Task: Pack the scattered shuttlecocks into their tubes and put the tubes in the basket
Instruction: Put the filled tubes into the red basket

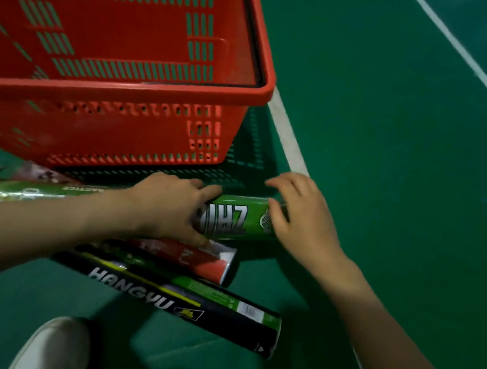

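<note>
A glossy green cardboard shuttlecock tube (239, 219), cylindrical and printed with bold white letters of which "ZHI" can be read upside down, is held low over the matte green court floor (398, 178), just in front of the red basket (122, 93). The left hand (174, 205) is wrapped round its middle with fingers curled over the top. The right hand (301, 216) is cupped over its right end, thumb pressed on the label, so the cap is hidden. The basket is of rigid slotted plastic with a thick rolled rim, and its left side is cut off by the frame. Below the hands a red tube (209, 262) is partly covered; its writing is too blurred to read. Nearest lies a black tube (152, 294) marked "HANGYU", with a green end. A shiny green length shows left of the forearm; whether it belongs to the held tube cannot be told. A white line (288, 140) and a white shoe (56, 349) are seen
</note>
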